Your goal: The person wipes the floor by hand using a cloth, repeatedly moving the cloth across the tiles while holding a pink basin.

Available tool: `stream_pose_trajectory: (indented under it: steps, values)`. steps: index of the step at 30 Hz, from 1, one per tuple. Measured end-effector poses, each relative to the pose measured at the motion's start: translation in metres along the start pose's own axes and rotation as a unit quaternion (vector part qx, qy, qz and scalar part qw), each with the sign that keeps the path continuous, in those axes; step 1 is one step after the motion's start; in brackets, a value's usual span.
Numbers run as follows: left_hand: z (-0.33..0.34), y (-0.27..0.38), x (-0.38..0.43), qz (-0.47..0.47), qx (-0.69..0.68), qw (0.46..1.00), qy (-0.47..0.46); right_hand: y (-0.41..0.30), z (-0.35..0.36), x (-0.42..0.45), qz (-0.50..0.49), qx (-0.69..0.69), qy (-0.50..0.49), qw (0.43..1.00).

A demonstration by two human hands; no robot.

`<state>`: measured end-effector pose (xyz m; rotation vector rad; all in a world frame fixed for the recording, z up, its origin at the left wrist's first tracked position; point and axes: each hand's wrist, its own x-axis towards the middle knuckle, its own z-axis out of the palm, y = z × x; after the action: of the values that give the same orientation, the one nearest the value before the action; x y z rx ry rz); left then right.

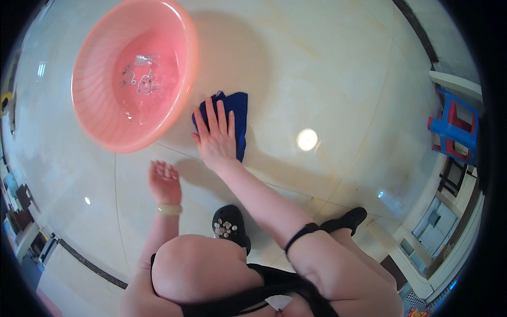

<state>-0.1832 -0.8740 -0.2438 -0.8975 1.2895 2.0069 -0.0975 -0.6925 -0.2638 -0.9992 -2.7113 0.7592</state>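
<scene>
A dark blue cloth (240, 115) lies folded on the glossy tiled floor, right of a pink plastic basin (95, 51). My right hand (218, 138) presses flat on the cloth, palm down, fingers spread. Below the basin's rim, my left hand (165, 178) is raised with its fingers curled and nothing visible in them; a pale bangle circles that wrist. The basin holds what looks like clear water over printed cartoon figures on its bottom.
My black clogs (229, 226) stand on the floor near my knees. A blue and red plastic stool (455, 126) is at the far right. White furniture (431, 226) lines the lower right, and assorted objects stand along the left edge.
</scene>
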Motion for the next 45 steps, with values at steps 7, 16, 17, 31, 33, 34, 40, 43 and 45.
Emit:
stream_pose_trajectory:
  steps: [7,16,17,31,33,34,40,43,45]
  values:
    - [0.049,-0.052,-0.052,-0.083,0.17,0.967,-0.169,0.076,-0.017,0.015,0.054,-0.097,0.054,0.992]
    - [0.058,-0.074,-0.058,-0.067,0.245,0.922,-0.293,0.34,-0.138,-0.124,0.503,-0.28,0.112,0.81]
    - [0.054,-0.075,-0.06,-0.06,0.259,0.911,-0.315,0.351,-0.151,-0.133,0.592,-0.21,0.115,0.77]
    - [-0.011,-0.069,-0.077,0.188,0.424,0.631,-0.622,-0.025,0.04,-0.033,0.055,0.121,0.01,0.991]
    - [-0.011,-0.051,-0.078,0.203,0.5,0.538,-0.648,-0.032,0.044,-0.058,-0.03,0.045,-0.053,0.997]
    - [-0.029,-0.042,-0.079,0.167,0.534,0.576,-0.596,-0.022,0.041,-0.066,-0.016,0.145,-0.035,0.989]
    - [-0.032,-0.027,-0.095,0.144,0.628,0.603,-0.471,0.114,-0.034,-0.154,0.128,-0.036,0.053,0.99]
    - [-0.009,-0.06,-0.09,0.164,0.611,0.616,-0.471,0.211,-0.077,-0.208,0.214,-0.157,0.136,0.955]
    - [0.002,-0.079,-0.094,0.148,0.599,0.625,-0.478,0.281,-0.103,-0.25,0.278,-0.211,0.176,0.921]
